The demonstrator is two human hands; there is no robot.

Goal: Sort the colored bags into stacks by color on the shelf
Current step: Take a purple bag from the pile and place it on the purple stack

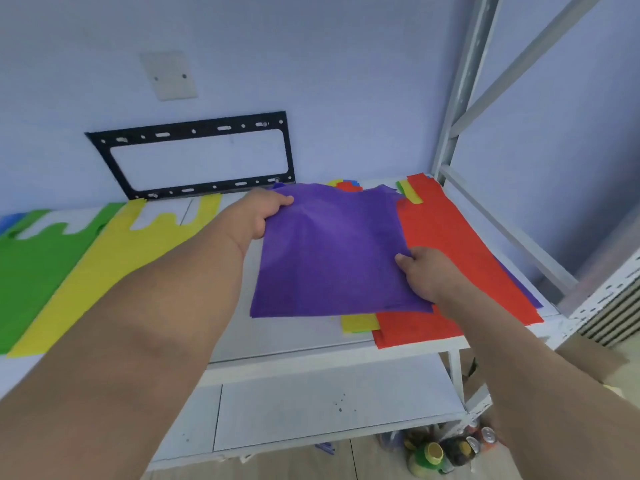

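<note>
- One white metal shelf (311,344) with flat boards on two levels carries all the bags; its grey upright posts stand at the right corner.
- One yellow bag (114,258), thin matte fabric with cut-out handles, lies flat toward the left edge of the top board.
- One green bag (31,268) of the same cut lies just beside it, further left.
- One purple bag (329,251), soft and faintly creased, is near the middle of the top board, overlapping the mixed pile.
- One red bag (446,237) tops the mixed pile at the right end; yellow, green and blue edges peek out beneath.
- The left hand (258,216) pinches the purple bag's far left corner.
- The right hand (422,271) grips its right edge, thumb on top.
</note>
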